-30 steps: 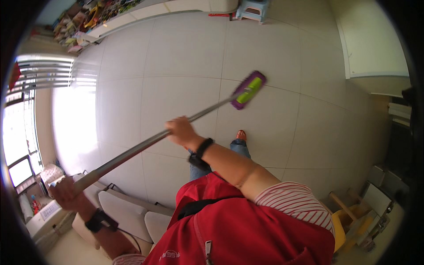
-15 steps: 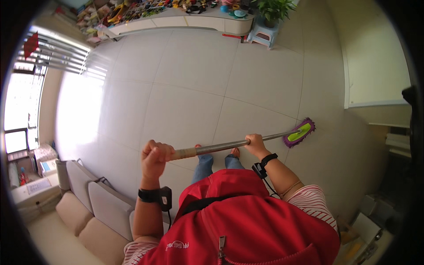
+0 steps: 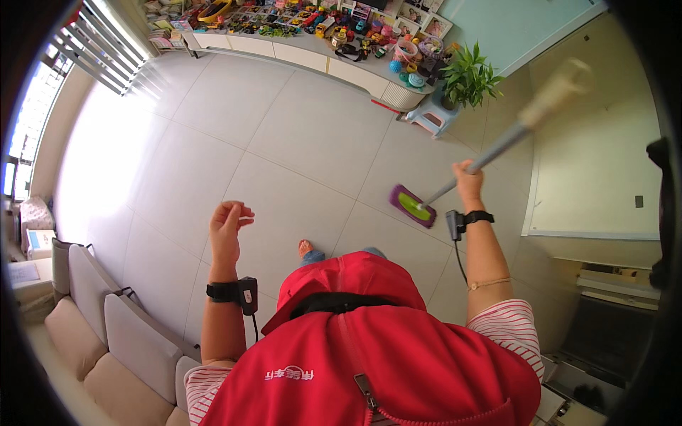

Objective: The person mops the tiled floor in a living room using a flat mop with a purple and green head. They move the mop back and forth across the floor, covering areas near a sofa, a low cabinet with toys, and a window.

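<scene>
Mop (image 3: 490, 157) is the landmark here; its purple head with a green pad (image 3: 412, 206) rests flat on the pale tiled floor (image 3: 284, 156), and the grey pole runs up and to the right from it, the light handle end blurred near the wall; a low cabinet (image 3: 312, 60) well beyond the mop head carries a crowd of small toys and picture frames, and a potted plant (image 3: 469, 74) stands on a small stool just past it; the right hand (image 3: 467, 181) is closed around the pole a little above the mop head; the left hand (image 3: 229, 226) is well apart from the pole, fingers loosely curled and holding nothing; half a second ago both hands gripped the pole, which lay nearly level; now it slants steeply.
</scene>
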A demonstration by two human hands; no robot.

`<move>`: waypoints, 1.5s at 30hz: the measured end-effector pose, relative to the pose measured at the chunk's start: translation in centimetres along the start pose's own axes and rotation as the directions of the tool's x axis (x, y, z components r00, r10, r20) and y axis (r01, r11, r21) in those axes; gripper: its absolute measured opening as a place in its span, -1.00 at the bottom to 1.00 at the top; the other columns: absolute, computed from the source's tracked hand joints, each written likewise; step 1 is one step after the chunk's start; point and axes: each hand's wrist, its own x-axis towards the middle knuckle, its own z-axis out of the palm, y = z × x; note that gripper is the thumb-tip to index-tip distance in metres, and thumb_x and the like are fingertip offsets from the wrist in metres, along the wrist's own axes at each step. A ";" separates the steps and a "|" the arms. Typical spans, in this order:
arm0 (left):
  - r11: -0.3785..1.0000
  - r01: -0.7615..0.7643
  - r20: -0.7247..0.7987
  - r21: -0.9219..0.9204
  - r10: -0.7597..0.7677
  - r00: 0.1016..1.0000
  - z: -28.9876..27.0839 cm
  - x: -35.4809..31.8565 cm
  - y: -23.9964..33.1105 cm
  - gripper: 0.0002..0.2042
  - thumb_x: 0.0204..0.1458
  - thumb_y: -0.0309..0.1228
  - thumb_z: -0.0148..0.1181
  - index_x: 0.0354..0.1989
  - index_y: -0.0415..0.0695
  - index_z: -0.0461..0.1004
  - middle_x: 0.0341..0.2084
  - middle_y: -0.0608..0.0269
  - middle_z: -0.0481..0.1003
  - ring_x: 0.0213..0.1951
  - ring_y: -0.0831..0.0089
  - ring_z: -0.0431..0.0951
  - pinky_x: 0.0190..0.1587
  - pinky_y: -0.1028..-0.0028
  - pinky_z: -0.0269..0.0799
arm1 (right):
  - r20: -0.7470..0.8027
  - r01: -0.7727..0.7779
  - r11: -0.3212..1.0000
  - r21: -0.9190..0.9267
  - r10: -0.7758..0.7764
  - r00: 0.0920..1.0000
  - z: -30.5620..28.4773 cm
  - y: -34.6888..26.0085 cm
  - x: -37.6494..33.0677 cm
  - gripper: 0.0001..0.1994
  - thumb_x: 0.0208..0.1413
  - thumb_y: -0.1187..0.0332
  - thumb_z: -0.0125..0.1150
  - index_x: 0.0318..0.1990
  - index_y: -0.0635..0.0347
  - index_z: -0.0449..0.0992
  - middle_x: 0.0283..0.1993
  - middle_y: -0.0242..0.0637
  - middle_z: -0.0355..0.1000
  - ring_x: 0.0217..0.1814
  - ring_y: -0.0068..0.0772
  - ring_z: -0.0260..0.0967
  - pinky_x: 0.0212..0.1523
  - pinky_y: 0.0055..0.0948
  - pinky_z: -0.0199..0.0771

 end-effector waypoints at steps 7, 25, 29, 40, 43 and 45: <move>0.913 0.318 -0.096 0.256 -0.304 0.948 -5.0 11.6 -10.1 -0.80 0.10 -0.34 0.07 -0.25 -0.23 0.42 -0.45 0.20 0.49 -0.43 0.44 0.53 -0.37 0.47 0.51 | -0.225 0.079 0.981 0.175 -0.038 0.974 2.7 -2.5 13.9 -0.77 -0.04 0.44 0.31 -0.56 0.20 0.33 -0.56 -0.45 0.28 -0.46 -0.56 0.29 -0.36 -0.50 0.30; 0.541 0.722 -0.329 0.431 -0.651 0.684 0.1 27.5 -13.4 -0.77 0.10 -0.32 0.05 -0.18 -0.22 0.43 -0.43 0.15 0.52 -0.43 0.41 0.55 -0.40 0.43 0.50 | 0.013 0.168 0.947 0.273 -0.178 0.984 25.7 -7.2 37.8 -0.78 0.03 0.49 0.24 -0.48 0.15 0.27 -0.55 -0.41 0.28 -0.54 -0.57 0.30 -0.43 -0.53 0.31; 0.614 0.652 -0.251 0.444 -0.614 0.749 -0.4 37.7 -14.2 -0.78 0.09 -0.31 0.07 -0.20 -0.20 0.44 -0.50 0.19 0.51 -0.49 0.46 0.52 -0.45 0.49 0.47 | 0.028 0.045 0.922 0.384 -0.060 0.998 27.6 -7.5 38.4 -0.78 0.04 0.49 0.23 -0.49 0.16 0.26 -0.56 -0.43 0.25 -0.54 -0.58 0.31 -0.46 -0.53 0.33; 0.780 0.403 -0.250 0.479 -0.319 0.914 1.3 56.2 -5.9 -0.81 0.09 -0.36 0.07 -0.27 -0.23 0.48 -0.50 0.21 0.52 -0.48 0.48 0.53 -0.45 0.52 0.47 | -0.014 -0.088 0.929 0.360 0.100 0.995 27.0 -7.4 45.4 -0.75 0.05 0.53 0.19 -0.52 0.15 0.21 -0.60 -0.37 0.29 -0.54 -0.53 0.30 -0.35 -0.48 0.38; 0.790 0.497 -0.300 0.359 -0.406 0.863 0.9 55.1 -6.9 -0.81 0.09 -0.36 0.06 -0.28 -0.23 0.48 -0.49 0.20 0.53 -0.47 0.48 0.53 -0.44 0.52 0.47 | 0.081 -0.171 0.922 0.346 0.152 0.985 28.7 -7.3 47.3 -0.75 0.05 0.55 0.18 -0.52 0.15 0.21 -0.60 -0.39 0.26 -0.54 -0.52 0.29 -0.37 -0.46 0.38; 0.715 0.600 -0.324 0.357 -0.508 0.798 0.6 53.6 -8.6 -0.83 0.07 -0.37 0.07 -0.27 -0.22 0.46 -0.51 0.20 0.52 -0.52 0.48 0.52 -0.48 0.51 0.46 | 0.157 -0.180 0.928 0.325 0.135 0.978 29.7 -7.2 48.5 -0.75 0.04 0.57 0.18 -0.51 0.15 0.20 -0.59 -0.39 0.25 -0.53 -0.53 0.28 -0.38 -0.45 0.38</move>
